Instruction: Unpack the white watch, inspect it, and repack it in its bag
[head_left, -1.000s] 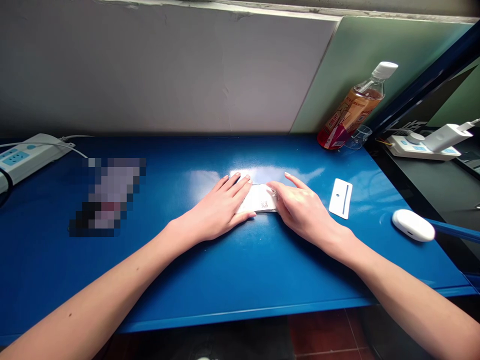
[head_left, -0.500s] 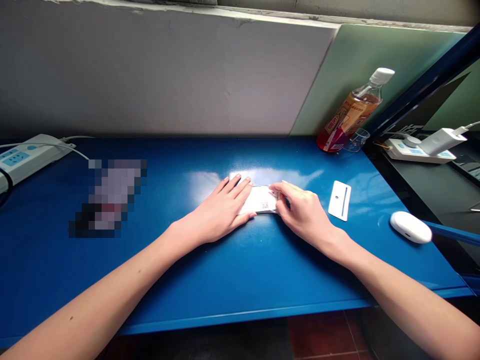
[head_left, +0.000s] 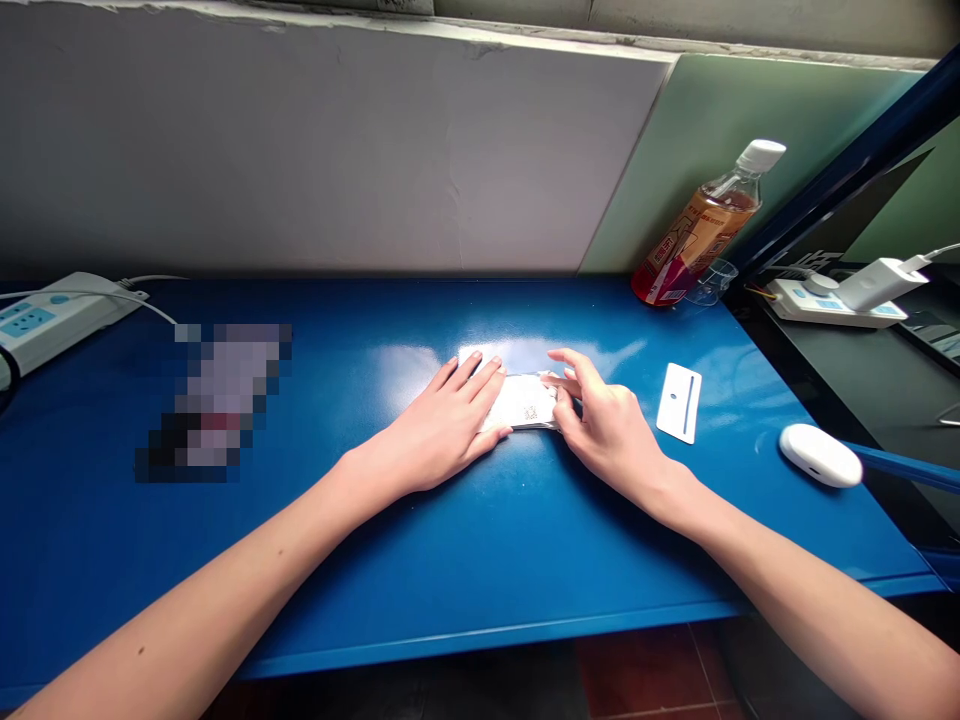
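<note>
A flat white paper packet (head_left: 523, 403) with a small printed square code lies on the blue table. My left hand (head_left: 450, 420) rests flat over its left part, fingers spread and thumb along the near edge, hiding that end. At the packet's right end, my right hand (head_left: 596, 415) pinches the edge between thumb and a bent finger, while the index finger is raised off it. The right edge looks slightly crumpled or lifted. What lies under the packet's right end is partly hidden by the fingers.
Right of my hands lie a white card with a slot (head_left: 679, 403) and a white earbud case (head_left: 821, 456). A drink bottle (head_left: 701, 235) stands at the back right, beside a clear cup (head_left: 712, 283). Power strips (head_left: 56, 315) sit at both sides; a pixelated object (head_left: 225, 395) lies left.
My right index finger has lifted away from the packet's far right corner, while the thumb and another finger stay at its edge. My left hand has hardly moved.
</note>
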